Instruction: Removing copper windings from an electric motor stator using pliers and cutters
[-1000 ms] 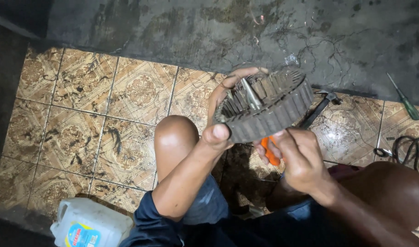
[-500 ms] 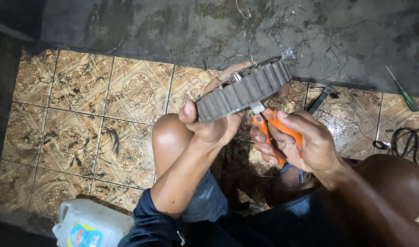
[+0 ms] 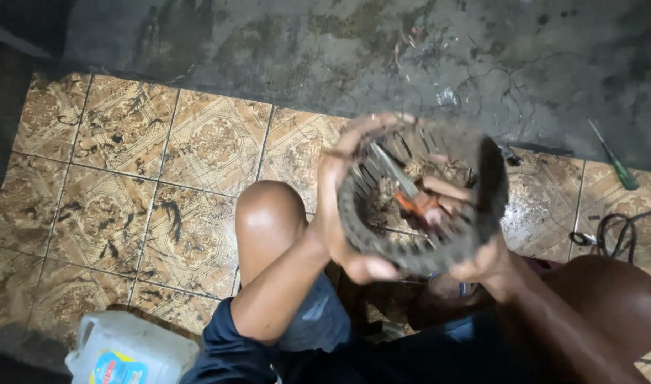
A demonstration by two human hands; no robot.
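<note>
Head view shows the left hand (image 3: 340, 213) clamped on the near-left rim of a slotted metal ring (image 3: 482, 206), held above the tiled floor (image 3: 126, 185) with its opening facing up, while the right hand (image 3: 475, 267) grips orange-handled pliers (image 3: 411, 199) inside it.

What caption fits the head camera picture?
Left hand holds a slotted metal ring while right hand works orange-handled pliers inside it.

Your right hand (image 3: 475, 235) sits mostly hidden behind the blurred metal ring (image 3: 482, 192); what its fingers grip is unclear beyond an orange handle (image 3: 411, 205). The plastic jug (image 3: 130, 352) and your right knee (image 3: 617, 299) are cropped by the frame edges.
</note>
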